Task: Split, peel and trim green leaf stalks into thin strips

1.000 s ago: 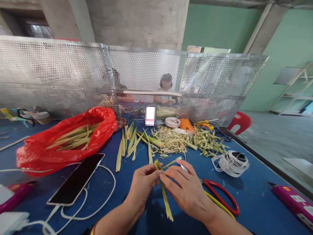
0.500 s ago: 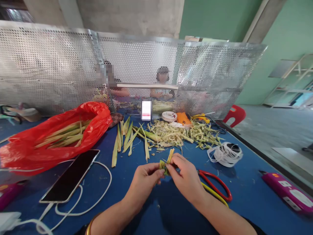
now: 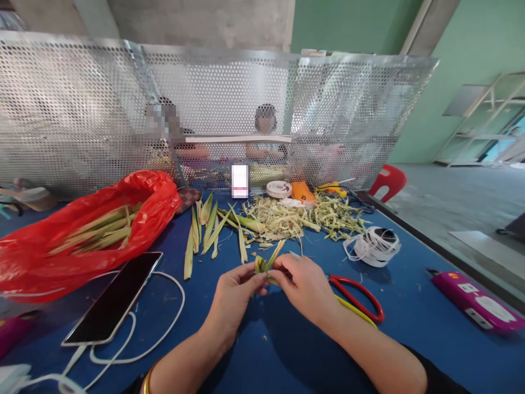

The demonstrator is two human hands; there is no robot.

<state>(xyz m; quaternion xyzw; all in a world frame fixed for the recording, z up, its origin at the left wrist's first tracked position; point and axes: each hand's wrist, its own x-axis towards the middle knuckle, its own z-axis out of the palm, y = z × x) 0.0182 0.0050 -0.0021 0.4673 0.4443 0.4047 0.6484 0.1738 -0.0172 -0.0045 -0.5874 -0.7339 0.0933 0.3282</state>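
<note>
Over the middle of the blue table my two hands meet around a small folded strip of dried green-yellow leaf [image 3: 260, 265]. My left hand [image 3: 234, 293] pinches its folded part between thumb and fingers. My right hand [image 3: 305, 284] closes on the strip from the other side, and a narrow end sticks up between the hands. Part of the strip is hidden by the fingers. Behind the hands lie several longer leaf strips [image 3: 210, 225] and a heap of leaf scraps [image 3: 279, 219]. Red-and-yellow-handled scissors or pliers [image 3: 363, 295] lie beside my right wrist.
At left are a red plastic bag [image 3: 153, 219] holding leaf strips and a phone [image 3: 112, 301] with a white cable. On the right sit a white cord roll [image 3: 375, 247] and a purple box-like item [image 3: 476, 301]. Behind a perforated metal screen [image 3: 229, 87] are people.
The leaf strip has turned in my fingers, and its upright end leans further right. My right fingers have shifted lower on it. The view has moved slightly.
</note>
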